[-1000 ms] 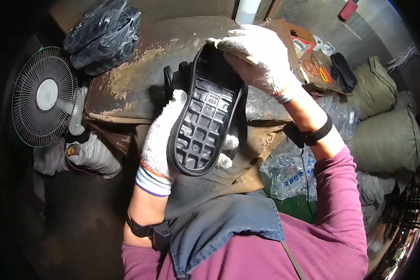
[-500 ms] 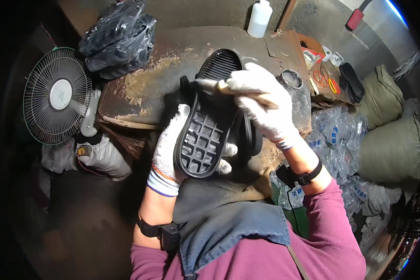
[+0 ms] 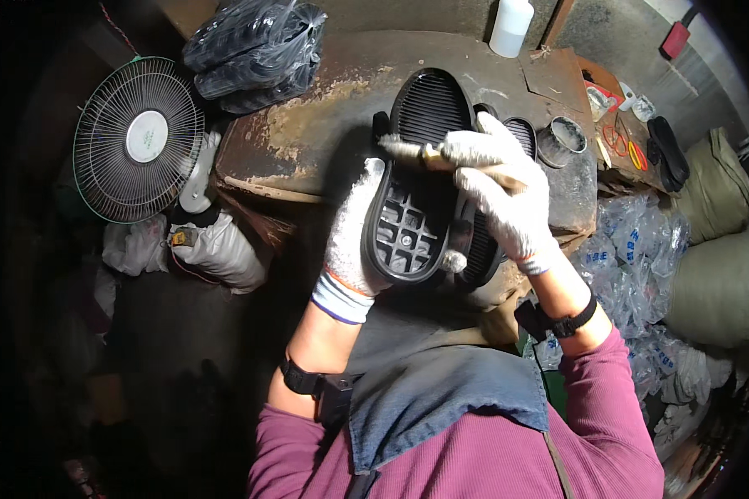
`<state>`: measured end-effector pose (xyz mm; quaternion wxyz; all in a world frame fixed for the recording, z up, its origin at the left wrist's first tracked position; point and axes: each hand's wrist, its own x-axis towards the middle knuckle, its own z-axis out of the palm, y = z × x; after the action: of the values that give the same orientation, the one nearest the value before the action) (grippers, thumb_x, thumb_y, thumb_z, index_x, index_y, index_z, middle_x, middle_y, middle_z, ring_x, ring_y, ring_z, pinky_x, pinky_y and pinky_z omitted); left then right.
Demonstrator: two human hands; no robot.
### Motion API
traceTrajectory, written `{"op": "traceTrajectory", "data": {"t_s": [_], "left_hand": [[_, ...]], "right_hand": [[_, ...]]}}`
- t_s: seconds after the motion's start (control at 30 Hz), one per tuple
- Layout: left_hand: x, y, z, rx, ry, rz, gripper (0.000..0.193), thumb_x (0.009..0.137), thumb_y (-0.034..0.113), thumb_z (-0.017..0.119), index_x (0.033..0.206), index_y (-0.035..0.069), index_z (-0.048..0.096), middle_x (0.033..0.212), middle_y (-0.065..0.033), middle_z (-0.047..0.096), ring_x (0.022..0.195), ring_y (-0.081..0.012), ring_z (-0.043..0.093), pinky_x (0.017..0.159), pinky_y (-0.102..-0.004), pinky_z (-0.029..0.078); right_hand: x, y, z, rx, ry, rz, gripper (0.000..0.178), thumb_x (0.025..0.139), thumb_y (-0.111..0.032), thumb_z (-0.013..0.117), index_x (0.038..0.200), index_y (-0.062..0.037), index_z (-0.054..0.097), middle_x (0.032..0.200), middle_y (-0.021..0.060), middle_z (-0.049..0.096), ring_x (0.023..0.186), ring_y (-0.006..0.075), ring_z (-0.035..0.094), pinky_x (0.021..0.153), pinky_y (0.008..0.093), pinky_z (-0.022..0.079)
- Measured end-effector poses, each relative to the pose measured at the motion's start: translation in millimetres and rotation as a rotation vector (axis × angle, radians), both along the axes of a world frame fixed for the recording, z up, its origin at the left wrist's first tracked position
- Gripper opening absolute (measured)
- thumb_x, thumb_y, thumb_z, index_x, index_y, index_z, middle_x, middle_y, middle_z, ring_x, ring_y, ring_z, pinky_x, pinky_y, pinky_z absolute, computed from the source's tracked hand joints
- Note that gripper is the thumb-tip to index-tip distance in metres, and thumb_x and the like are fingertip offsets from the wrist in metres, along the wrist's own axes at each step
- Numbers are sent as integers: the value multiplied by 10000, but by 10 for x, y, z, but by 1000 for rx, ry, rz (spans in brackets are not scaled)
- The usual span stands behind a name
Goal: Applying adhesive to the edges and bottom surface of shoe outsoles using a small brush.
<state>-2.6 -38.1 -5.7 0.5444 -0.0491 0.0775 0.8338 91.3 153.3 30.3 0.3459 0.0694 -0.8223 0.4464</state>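
Note:
A black shoe sole (image 3: pixel 424 190) is tilted up in my left hand (image 3: pixel 349 229). The white-gloved palm and thumb press its left edge, and fingertips show on the right side. Its lower end has a grid of square hollows; the far end is ribbed crosswise. My right hand (image 3: pixel 512 187), also gloved, pinches a small brush (image 3: pixel 404 148) with pale bristles. Those bristles lie across the middle of the sole, near its left edge. Just to the right and partly behind is another black ribbed sole (image 3: pixel 483 251), resting on the worn table (image 3: pixel 341 71).
A round tin (image 3: pixel 562 143) stands on the table's right side. Scissors with orange handles (image 3: pixel 637 155) lie further right. A white plastic bottle (image 3: pixel 512 27) and a bagged black bundle (image 3: pixel 258 54) are at the back. The fan (image 3: pixel 146 137) stands left; clear bags (image 3: pixel 624 258) fill the right.
The view has shifted, so everything sits further right and higher. The sole's lower end looks more tipped away. Both hands keep their holds, with the brush still across the sole.

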Motion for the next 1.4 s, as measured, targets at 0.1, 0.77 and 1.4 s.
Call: {"op": "traceTrajectory", "data": {"t_s": [0.1, 0.77, 1.4], "left_hand": [[-61, 48, -32, 586, 247, -214, 654, 1113, 558, 303, 1583, 122, 432, 1583, -153, 497, 1462, -316, 466, 1230, -536, 365], [-544, -435, 183, 180, 738, 71, 910, 972, 577, 685, 1498, -119, 428, 1329, -357, 620, 1199, -442, 674, 1023, -578, 577], [-190, -316, -108, -688, 1650, 343, 365, 1076, 111, 548, 1427, 24, 603, 1291, -147, 696, 1121, -225, 688, 973, -338, 563]], "right_hand": [[71, -177, -28, 16, 53, 35, 250, 854, -98, 784, 1101, -116, 822, 1123, 55, 789, 1177, 247, 702, 1220, 541, 366], [379, -242, 137, -550, -371, 263, 272, 922, -153, 780, 1162, -28, 758, 1145, 68, 780, 1074, 172, 716, 1063, 377, 515], [-197, 349, 388, 348, -41, -231, 241, 930, -308, 715, 1107, -150, 755, 916, 115, 768, 847, 324, 758, 775, 374, 597]]}}
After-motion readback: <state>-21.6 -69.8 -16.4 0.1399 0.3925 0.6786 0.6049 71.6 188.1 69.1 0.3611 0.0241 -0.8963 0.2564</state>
